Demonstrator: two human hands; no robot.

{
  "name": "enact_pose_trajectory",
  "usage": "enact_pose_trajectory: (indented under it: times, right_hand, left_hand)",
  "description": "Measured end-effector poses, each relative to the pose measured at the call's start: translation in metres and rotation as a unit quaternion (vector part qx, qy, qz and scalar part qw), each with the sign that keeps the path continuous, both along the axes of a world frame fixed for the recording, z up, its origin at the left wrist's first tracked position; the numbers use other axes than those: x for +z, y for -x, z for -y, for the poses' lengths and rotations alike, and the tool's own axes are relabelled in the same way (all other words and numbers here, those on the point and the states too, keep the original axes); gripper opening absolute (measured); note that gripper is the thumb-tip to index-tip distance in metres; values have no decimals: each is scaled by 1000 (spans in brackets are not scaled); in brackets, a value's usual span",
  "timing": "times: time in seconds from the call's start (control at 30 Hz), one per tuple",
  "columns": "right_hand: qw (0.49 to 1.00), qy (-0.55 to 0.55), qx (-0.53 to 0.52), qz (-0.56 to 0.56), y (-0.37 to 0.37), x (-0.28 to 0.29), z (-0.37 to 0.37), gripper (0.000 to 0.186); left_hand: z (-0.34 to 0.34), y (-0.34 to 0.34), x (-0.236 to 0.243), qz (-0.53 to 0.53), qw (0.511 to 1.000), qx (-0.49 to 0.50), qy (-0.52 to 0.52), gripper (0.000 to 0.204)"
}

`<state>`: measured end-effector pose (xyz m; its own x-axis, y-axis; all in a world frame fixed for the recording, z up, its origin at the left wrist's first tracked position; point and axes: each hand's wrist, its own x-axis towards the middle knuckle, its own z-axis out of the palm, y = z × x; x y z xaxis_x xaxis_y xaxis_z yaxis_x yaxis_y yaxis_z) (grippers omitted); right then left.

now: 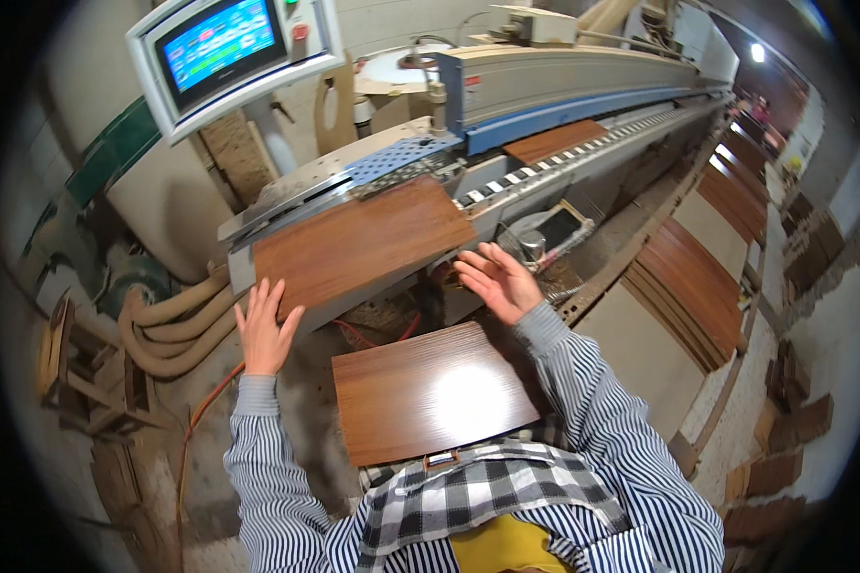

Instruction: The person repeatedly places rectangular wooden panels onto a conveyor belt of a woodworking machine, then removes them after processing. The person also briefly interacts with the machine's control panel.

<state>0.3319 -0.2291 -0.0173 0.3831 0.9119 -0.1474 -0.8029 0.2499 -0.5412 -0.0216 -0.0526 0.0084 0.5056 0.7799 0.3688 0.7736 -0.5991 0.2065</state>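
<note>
A brown wood-grain panel [363,239] lies on the infeed table of a long edge-banding machine [573,81]. My left hand [268,328] has its fingers spread at the panel's near left corner, fingertips touching it. Just off the panel's near right corner is my right hand [499,284], palm partly turned up, fingers stretched out and slightly curled, holding nothing. Below them, close to my body, a second wood-grain panel [430,396] lies flat with a bright glare on it. Further along the machine, another brown panel [556,141] sits beside the toothed conveyor track [545,170].
A control screen [220,48] stands at the upper left. Ribbed hoses [177,334] and a wooden stool-like frame [91,372] are on the left. Stacked panels [693,282] line the right side, with wood offcuts [798,425] beyond. An orange cable [201,411] runs along the floor.
</note>
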Motion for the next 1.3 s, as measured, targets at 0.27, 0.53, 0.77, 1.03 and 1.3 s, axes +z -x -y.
enact_pose_trajectory:
  times: [0.27, 0.53, 0.77, 1.03, 1.3]
  right_hand:
    - [854, 174, -134, 472, 6, -22, 123, 31]
    - [531, 348, -192, 749, 44, -71, 196, 40]
    - [517, 419, -219, 713, 22, -66, 177, 33]
    - [809, 302, -176, 472, 10, -59, 184, 26]
    - [957, 213, 12, 198, -1, -54, 195, 31]
  left_hand:
    - [-50, -33, 8, -2, 997, 63, 51, 64]
    - [-60, -37, -6, 50, 994, 90, 45, 81]
    - [-55, -39, -2, 23, 991, 118, 60, 82]
    - [-53, -41, 0, 28, 990, 121, 64, 84]
    - [-57, -39, -1, 32, 991, 102, 77, 89]
